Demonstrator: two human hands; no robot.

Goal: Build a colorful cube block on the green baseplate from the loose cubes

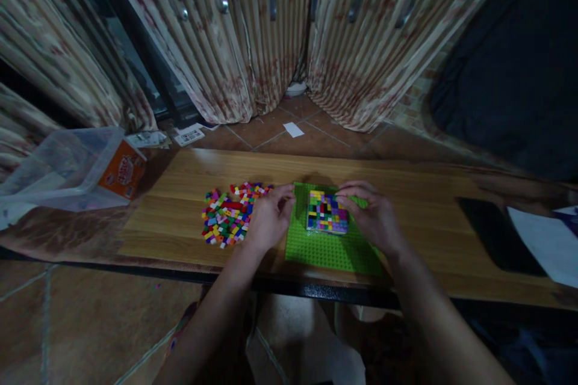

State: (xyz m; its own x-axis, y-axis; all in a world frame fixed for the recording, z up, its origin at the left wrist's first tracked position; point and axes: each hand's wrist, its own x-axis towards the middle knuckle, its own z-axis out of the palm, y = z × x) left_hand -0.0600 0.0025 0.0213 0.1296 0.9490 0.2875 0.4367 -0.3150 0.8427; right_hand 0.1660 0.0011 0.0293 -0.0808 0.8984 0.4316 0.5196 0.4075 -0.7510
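A green studded baseplate lies on the wooden table, with a squarish block built of many-coloured toy bricks on it. At the block's upper right corner, my right hand has thumb and forefinger pinched together; whatever is between them is too small to make out. My left hand hovers by the baseplate's left edge, its fingers curled toward the thumb, and I cannot see what they hold. Left of that hand spreads a pile of loose small bricks in mixed colours, partly hidden by it.
A clear plastic box with an orange label stands beyond the table's left end. On the right lie a dark flat object and white paper. Striped curtains hang behind the table.
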